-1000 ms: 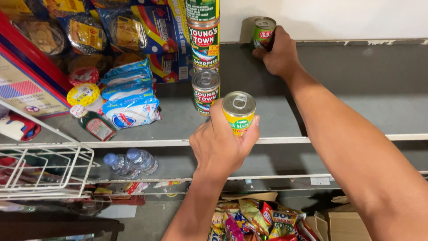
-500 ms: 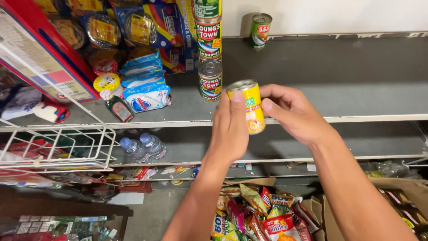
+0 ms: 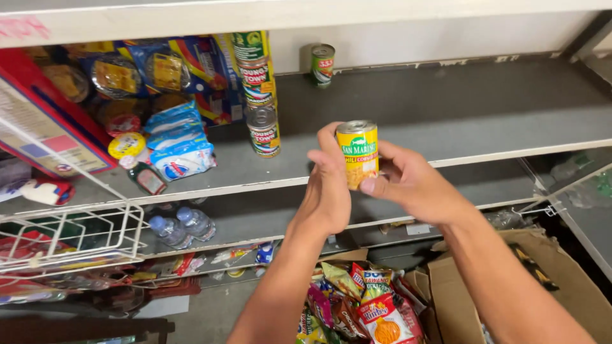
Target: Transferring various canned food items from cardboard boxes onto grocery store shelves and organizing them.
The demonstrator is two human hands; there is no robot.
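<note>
While upright, yellow can [image 3: 357,154] sits (between both hands).

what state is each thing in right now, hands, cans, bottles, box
yellow can: upright, held off the shelf between both hands
left hand: closed on the yellow can's left side
right hand: grip on its right side, thumb across the front
green can: upright, alone at the shelf back
stacked cans: upright column
water bottles: lying down, lower shelf
cardboard box: open
</note>
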